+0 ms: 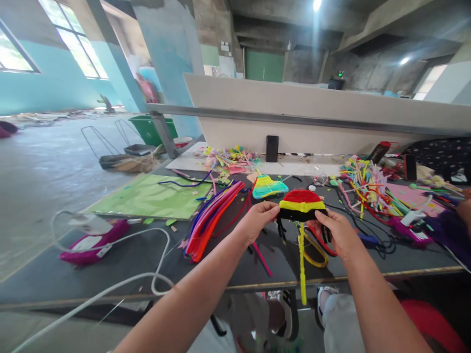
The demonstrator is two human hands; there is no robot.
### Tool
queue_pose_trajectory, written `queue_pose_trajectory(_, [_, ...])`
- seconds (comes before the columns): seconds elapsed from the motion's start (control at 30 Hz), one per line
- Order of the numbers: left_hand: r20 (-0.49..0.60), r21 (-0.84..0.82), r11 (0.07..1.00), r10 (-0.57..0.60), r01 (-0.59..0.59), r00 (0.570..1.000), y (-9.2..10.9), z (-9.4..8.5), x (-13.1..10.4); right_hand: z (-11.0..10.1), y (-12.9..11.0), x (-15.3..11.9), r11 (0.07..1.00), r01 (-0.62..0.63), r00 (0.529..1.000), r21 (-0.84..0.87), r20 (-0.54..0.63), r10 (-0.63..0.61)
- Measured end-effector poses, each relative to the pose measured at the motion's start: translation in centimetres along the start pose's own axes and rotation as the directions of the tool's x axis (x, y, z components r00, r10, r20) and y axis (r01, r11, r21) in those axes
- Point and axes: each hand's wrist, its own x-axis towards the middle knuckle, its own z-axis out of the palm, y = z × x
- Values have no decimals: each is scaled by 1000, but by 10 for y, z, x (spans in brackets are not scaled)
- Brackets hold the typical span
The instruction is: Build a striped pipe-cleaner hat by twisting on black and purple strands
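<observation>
Between both hands I hold up a pipe-cleaner craft piece (pixel 302 202), domed red on top, with a yellow band and a black strip below. A yellow stem hangs from its middle, and black ends dangle at both sides. My left hand (pixel 262 219) pinches its left edge; my right hand (pixel 336 229) grips its right edge. Just behind it lies a yellow and turquoise fan-shaped piece (pixel 269 188). To the left of my left hand is a bundle of purple, pink and orange pipe cleaners (pixel 211 223). A yellow loop (pixel 317 257) rests under the held piece.
A magenta glue gun-like device or power strip (pixel 93 245) with a white cable sits at left, near a green sheet (pixel 150 197). Colourful scraps (pixel 231 159), a leaning phone (pixel 272 148) and a pipe-cleaner heap (pixel 362 184) lie farther back. Another person's hand (pixel 465 215) shows at right.
</observation>
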Motion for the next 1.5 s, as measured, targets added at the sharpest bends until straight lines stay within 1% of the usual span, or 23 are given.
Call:
queue_pose_trajectory(0.07, [43, 38, 998, -42, 40, 998, -2, -1, 4, 2, 1, 1, 1000, -4, 1000, -18, 30, 5])
queue_pose_trajectory(0.13, [84, 60, 997, -59, 54, 995, -2, -2, 7, 5, 1, 2, 1000, 11, 999, -5, 52, -11])
queue_pose_trajectory(0.23, [161, 83, 997, -20, 7, 987, -1, -3, 13, 8, -3, 2, 996, 76, 995, 44, 59, -79])
queue_pose_trajectory(0.3, [181, 54, 998, 15, -26, 983, -1, -5, 18, 9, -5, 4, 991, 100, 993, 94, 60, -106])
queue_pose_trajectory(0.37, [125, -15, 999, 46, -44, 991, -4, -7, 22, 6, -6, 7, 984, 70, 996, 165, 38, -77])
queue_pose_trajectory(0.4, [80, -52, 997, 55, -50, 995, -5, -8, 24, 4, -6, 9, 975, 52, 999, 214, 0, -53])
queue_pose_trajectory(0.47, [0, -109, 992, 61, -61, 998, -8, -7, 27, -3, -3, 14, 940, 46, 992, 337, -125, -4])
queue_pose_trajectory(0.53, [-45, -132, 989, 65, -71, 997, -9, -5, 28, -8, 1, 19, 883, 67, 968, 465, -246, 56])
queue_pose_trajectory(0.57, [-58, -141, 987, 70, -78, 996, -9, -4, 29, -8, 2, 20, 853, 58, 958, 519, -268, 98])
queue_pose_trajectory(0.6, [-69, -154, 984, 78, -87, 995, -9, -2, 29, -7, 4, 20, 828, 23, 954, 560, -259, 149])
queue_pose_trajectory(0.63, [-79, -172, 980, 84, -96, 993, -8, -1, 29, -5, 4, 19, 807, -35, 956, 589, -216, 200])
queue_pose_trajectory(0.7, [-94, -212, 972, 87, -106, 992, -8, 0, 28, 5, 4, 13, 777, -176, 961, 604, -64, 268])
queue_pose_trajectory(0.77, [-113, -247, 962, 92, -118, 989, -10, -1, 26, 18, 3, 5, 772, -285, 957, 568, 126, 261])
queue_pose_trajectory(0.83, [-135, -267, 955, 100, -133, 986, -12, -3, 23, 30, 2, -3, 795, -325, 938, 512, 280, 203])
queue_pose_trajectory(0.87, [-150, -269, 953, 104, -142, 983, -13, -4, 22, 35, 3, -6, 810, -329, 926, 485, 334, 176])
queue_pose_trajectory(0.93, [-178, -264, 953, 105, -150, 978, -14, -6, 19, 42, 5, -9, 833, -335, 908, 440, 388, 159])
queue_pose_trajectory(1.0, [-186, -260, 956, 90, -137, 978, -15, -7, 17, 43, 9, -7, 842, -340, 911, 420, 371, 183])
queue_pose_trajectory(1.07, [-153, -271, 957, 65, -105, 986, -14, -7, 16, 39, 13, -3, 847, -320, 933, 425, 298, 203])
queue_pose_trajectory(1.17, [-44, -301, 953, 9, -22, 999, -13, -7, 14, 30, 14, 3, 867, -276, 958, 416, 198, 210])
queue_pose_trajectory(1.23, [30, -315, 948, -28, 36, 999, -13, -6, 14, 26, 13, 3, 880, -265, 963, 394, 146, 224])
queue_pose_trajectory(1.3, [76, -316, 946, -48, 70, 996, -15, -6, 14, 23, 12, 2, 890, -249, 968, 381, 96, 230])
queue_pose_trajectory(1.37, [95, -301, 950, -57, 83, 994, -18, -6, 13, 22, 12, 1, 893, -238, 971, 381, 61, 232])
queue_pose_trajectory(1.5, [124, -280, 954, -73, 106, 990, -22, -6, 14, 22, 15, 1, 893, -210, 976, 397, 40, 212])
